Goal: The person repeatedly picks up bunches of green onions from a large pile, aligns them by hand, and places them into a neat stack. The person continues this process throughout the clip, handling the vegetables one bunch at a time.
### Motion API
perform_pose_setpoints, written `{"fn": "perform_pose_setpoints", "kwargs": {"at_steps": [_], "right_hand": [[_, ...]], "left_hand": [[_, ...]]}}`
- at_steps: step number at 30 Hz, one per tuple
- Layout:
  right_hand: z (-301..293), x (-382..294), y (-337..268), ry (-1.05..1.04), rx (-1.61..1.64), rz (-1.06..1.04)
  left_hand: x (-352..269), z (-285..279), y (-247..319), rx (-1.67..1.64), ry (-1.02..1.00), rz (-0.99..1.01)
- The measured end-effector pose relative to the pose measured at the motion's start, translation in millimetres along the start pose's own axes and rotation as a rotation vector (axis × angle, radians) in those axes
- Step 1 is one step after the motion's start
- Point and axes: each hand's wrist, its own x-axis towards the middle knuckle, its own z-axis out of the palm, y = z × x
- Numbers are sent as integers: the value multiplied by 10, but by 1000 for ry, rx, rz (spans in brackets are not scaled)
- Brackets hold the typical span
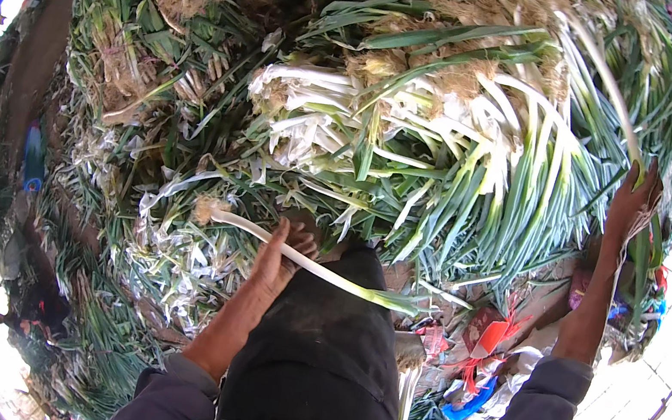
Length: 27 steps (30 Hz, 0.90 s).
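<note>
My left hand [282, 253] grips a single long green onion [339, 277] by its white shank, above my dark-clothed lap [322, 345]. Its brown, hairy roots point left and its green top points right. Over at the far right, my right hand [637, 198] is closed around the green part of another long green onion [611, 88]. That stalk's pale shank runs up and to the left over the heap. Between and beyond my hands lies a large pile of green onions [514, 152], white shanks bared and green leaves spilling toward me.
Bundles of unpeeled onions with soil-covered roots [126, 68] lie at the upper left. Stripped white skins and leaf scraps [190, 273] litter the ground left of me. Red plastic strapping [489, 337] and a blue-and-white wrapper [470, 400] lie at the lower right.
</note>
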Motion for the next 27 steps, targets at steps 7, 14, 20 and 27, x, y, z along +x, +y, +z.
{"fn": "perform_pose_setpoints", "kwargs": {"at_steps": [7, 14, 20, 27], "right_hand": [[985, -1544, -2051, -862, 973, -199], [1043, -2096, -3547, -1179, 1017, 106], [1385, -2311, -4232, -942, 973, 95], [2263, -2766, -4000, -725, 539, 560]], "left_hand": [[129, 246, -201, -39, 35, 87], [341, 7, -211, -152, 195, 127], [633, -229, -12, -158, 222, 44], [907, -765, 304, -113, 188, 50]]}}
